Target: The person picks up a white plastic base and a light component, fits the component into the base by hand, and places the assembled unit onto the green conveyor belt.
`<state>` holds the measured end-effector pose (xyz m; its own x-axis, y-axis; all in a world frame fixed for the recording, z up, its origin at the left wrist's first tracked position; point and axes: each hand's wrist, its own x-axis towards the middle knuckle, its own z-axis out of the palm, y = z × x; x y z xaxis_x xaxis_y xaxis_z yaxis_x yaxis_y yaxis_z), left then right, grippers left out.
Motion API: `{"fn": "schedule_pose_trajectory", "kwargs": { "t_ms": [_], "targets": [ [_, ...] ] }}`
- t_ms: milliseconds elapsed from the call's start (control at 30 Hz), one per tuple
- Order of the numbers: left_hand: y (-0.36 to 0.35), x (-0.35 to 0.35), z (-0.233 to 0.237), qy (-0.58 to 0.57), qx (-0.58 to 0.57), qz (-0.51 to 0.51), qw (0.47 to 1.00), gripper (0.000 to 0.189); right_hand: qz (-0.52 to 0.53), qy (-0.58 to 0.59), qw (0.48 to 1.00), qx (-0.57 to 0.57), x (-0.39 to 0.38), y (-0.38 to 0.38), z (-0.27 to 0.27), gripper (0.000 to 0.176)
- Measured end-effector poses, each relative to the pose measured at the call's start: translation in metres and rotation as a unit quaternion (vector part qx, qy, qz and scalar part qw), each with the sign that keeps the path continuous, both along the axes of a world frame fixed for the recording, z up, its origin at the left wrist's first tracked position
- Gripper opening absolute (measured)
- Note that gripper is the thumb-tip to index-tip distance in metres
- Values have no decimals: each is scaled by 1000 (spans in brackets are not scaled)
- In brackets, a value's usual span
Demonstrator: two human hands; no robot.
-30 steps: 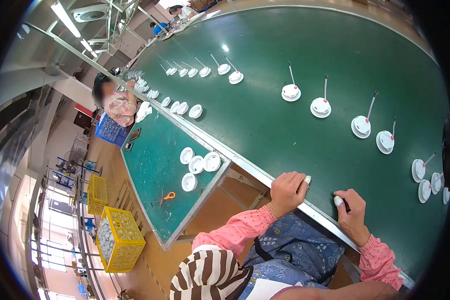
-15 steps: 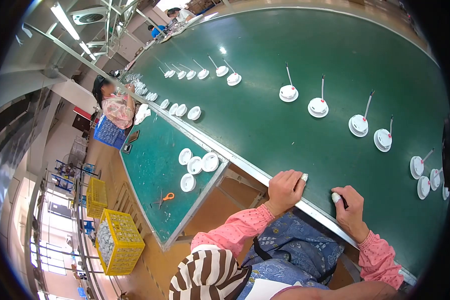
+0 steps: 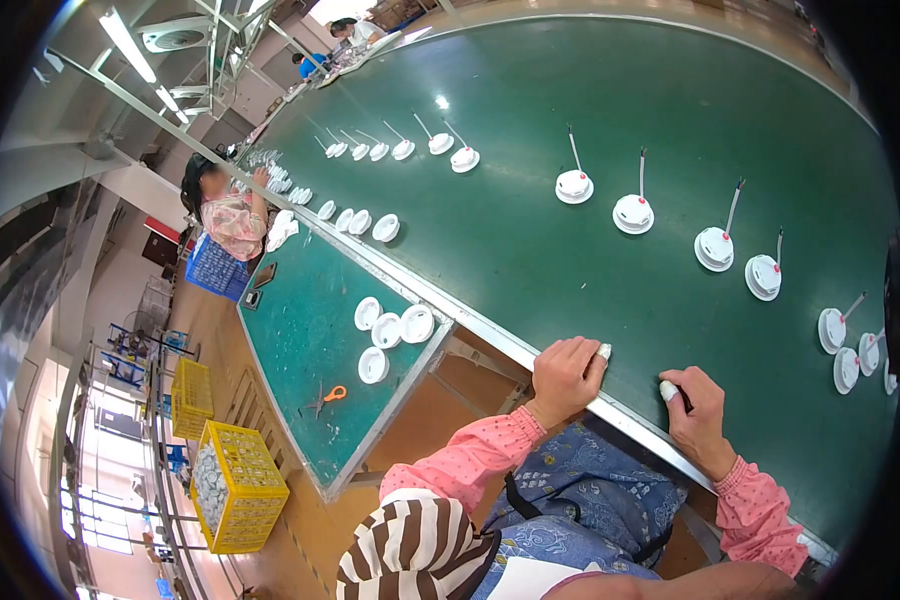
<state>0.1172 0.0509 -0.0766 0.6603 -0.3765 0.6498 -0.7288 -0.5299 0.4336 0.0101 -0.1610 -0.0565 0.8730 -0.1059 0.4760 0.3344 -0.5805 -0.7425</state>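
One long green bench (image 3: pixel 530 270) runs across in front of you, the biggest thing here. Butted to the bench's nr edge, on your L, is a smaller green side table (image 3: pixel 310 310). A co-worker (image 3: pixel 232 222) sits farther along the bench's nr edge, past that table. A yellow crate (image 3: pixel 245 495) of pale pcs stands on the floor, well apart from the bench.

Your L hand (image 3: pixel 567 378) is at the bench's nr edge, fingers curled together; can't tell if anything's tucked inside. Your R hand (image 3: pixel 697 412) is also curled, just in from the bench's nr edge; a dark patch shows by the thumb, can't tell what it is or if it's gripped.

White discs w/ upright wires (image 3: pixel 633 214) sit spread along the bench: a bunched row at its L end, four spaced out mid-bench, and a cluster at its R end, all apart from your hands. Four white bowls (image 3: pixel 385 228) line the bench's nr edge, L of your hands. Orange-handled scissors (image 3: pixel 333 394) lie off the bench, on the side table. White wraps (image 3: pixel 667 391) cover a digit tip on ea. hand.
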Motion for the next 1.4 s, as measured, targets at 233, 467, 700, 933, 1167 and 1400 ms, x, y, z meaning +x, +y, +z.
{"fn": "schedule_pose_trajectory", "kwargs": {
  "t_ms": [233,467,700,933,1167,1400],
  "targets": [
    [0,0,-2,1,1,3,1000,8,0,-2,1000,2,0,0,-1,18],
    [1,0,-2,0,4,4,1000,8,-3,-6,1000,1,1,0,-2,17],
    [0,-1,0,2,3,5,1000,7,-7,-11,1000,-3,1,-1,-3,17],
    [1,0,-2,4,3,7,1000,7,-8,-21,1000,-4,1,1,0,17],
    [2,0,-2,4,-1,7,1000,7,-18,-19,1000,-9,3,-2,0,17],
    [2,-1,1,-5,-7,16,1000,6,-75,-36,996,-26,15,-16,-4,18]
  ]
}}
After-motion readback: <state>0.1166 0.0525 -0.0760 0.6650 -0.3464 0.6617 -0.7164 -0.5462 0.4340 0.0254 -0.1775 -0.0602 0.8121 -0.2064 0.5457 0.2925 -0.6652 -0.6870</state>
